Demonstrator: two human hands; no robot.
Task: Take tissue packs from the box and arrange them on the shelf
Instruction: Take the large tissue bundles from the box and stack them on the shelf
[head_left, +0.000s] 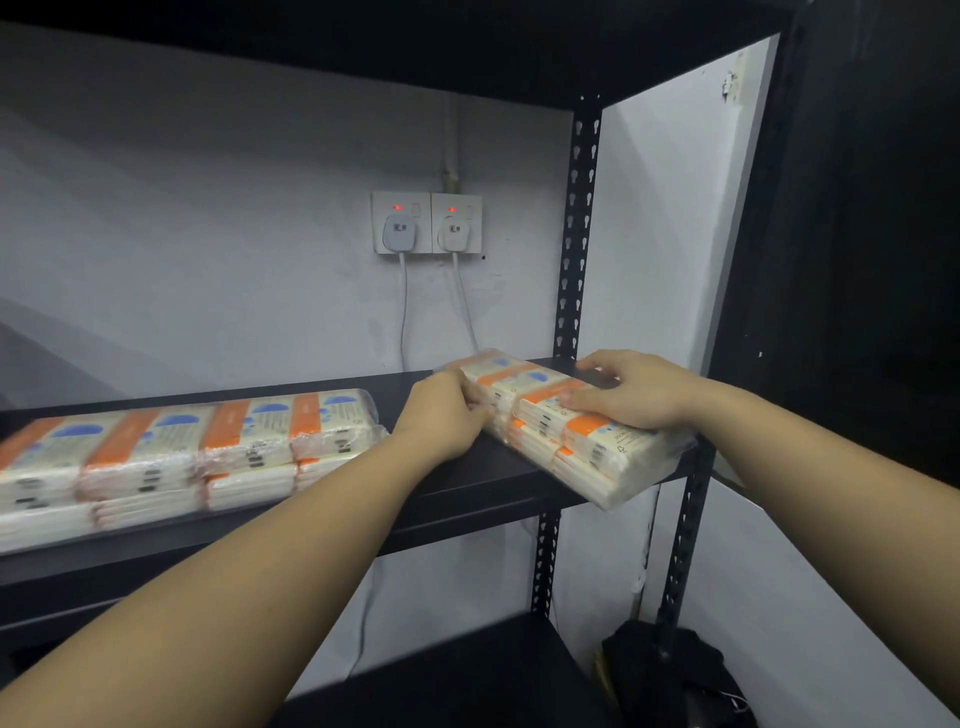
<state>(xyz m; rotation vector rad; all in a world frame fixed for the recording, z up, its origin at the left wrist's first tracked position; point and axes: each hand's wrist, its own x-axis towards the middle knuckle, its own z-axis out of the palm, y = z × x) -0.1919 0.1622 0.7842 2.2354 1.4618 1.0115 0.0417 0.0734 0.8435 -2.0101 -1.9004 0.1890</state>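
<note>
A bundle of tissue packs (602, 457), white with orange bands in clear wrap, lies at an angle on the right end of the black shelf (457, 483), its near corner hanging over the front edge. My left hand (447, 410) grips the bundle's left side. My right hand (634, 389) rests flat on its top with fingers spread. Another wrapped bundle of tissue packs (171, 457) lies along the shelf's left part. The box is out of view.
Perforated black uprights (576, 228) frame the shelf's right end. Two plugged wall sockets (426, 223) with white cables sit on the grey wall behind. A lower shelf (467, 670) and a dark bag (670, 670) are below.
</note>
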